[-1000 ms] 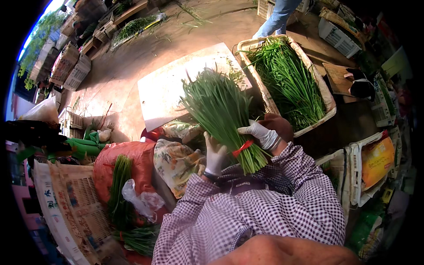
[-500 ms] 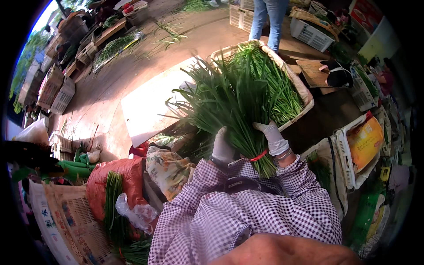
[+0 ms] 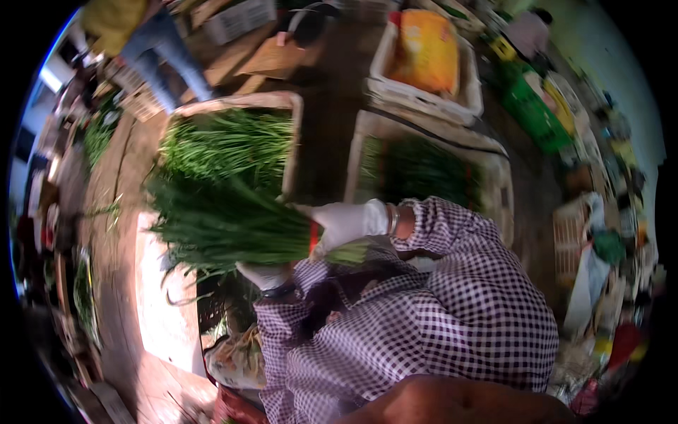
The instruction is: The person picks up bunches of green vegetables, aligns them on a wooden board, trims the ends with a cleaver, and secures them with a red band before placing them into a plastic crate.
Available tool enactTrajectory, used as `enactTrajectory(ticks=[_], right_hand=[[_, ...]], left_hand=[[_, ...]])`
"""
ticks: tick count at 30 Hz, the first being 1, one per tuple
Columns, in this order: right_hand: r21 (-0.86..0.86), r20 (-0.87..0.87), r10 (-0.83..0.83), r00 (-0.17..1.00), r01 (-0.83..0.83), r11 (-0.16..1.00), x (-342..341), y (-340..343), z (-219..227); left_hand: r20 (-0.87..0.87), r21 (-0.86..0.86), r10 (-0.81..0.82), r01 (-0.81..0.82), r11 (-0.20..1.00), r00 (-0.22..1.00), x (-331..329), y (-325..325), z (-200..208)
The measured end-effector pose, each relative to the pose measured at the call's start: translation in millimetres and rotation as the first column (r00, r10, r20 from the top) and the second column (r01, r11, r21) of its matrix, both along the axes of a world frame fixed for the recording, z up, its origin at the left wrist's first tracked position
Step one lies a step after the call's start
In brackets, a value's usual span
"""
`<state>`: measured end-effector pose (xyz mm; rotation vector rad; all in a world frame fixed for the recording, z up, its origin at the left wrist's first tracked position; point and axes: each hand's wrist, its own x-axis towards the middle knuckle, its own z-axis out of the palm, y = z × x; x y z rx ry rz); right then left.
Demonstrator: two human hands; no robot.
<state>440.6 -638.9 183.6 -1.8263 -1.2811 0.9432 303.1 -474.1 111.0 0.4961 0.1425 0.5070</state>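
Observation:
A thick bunch of green chives [image 3: 233, 222] lies across my two gloved hands, its leaves pointing left and its pale cut ends right. A red band [image 3: 313, 236] circles it near the stem end. My right hand [image 3: 346, 222], in a white glove, is closed round the stems by the band. Beneath the bunch, my left hand [image 3: 265, 274] grips it from below, its fingers partly hidden by the leaves. Just beyond the bunch stands a lined crate [image 3: 297, 120] heaped with loose chives [image 3: 226, 141]. To the right, another crate [image 3: 506, 173] holds darker green bunches [image 3: 427, 169].
A white crate [image 3: 378, 81] with a yellow bag [image 3: 427, 49] stands at the far right of centre. A green crate [image 3: 533, 109] is farther right. Someone in jeans [image 3: 169, 56] stands at the far left. A pale board [image 3: 166, 311] lies to my left.
My view and body have turned right. The bunch has swung from upright to lying sideways, still in both hands. The crate of darker bunches is now in front of me.

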Motion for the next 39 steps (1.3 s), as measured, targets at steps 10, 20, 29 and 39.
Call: enactTrajectory(ticks=[10,20,29,39], right_hand=[[0.006,0.032,-0.218,0.975,0.218,0.976,9.0,-62.5,-30.1],[0.394,-0.390,-0.295,0.872,0.447,0.803,31.0,-75.3,-8.9],[0.468,-0.398,-0.574,0.715,0.697,0.544,66.7,-85.6,-12.0],[0.004,-0.976,-0.213,-0.050,0.969,-0.246,111.5,-217.2,-74.0]], left_hand=[[0.115,-0.084,-0.292,0.302,0.950,0.950,37.7,-23.9,-19.6],[-0.089,-0.041,-0.223,0.220,0.975,0.971,92.0,-75.0,4.2],[-0.332,0.611,-0.102,0.296,0.734,0.938,152.7,-91.7,43.4],[-0.129,0.961,-0.190,0.170,0.219,0.973,176.2,-109.7,109.8]])
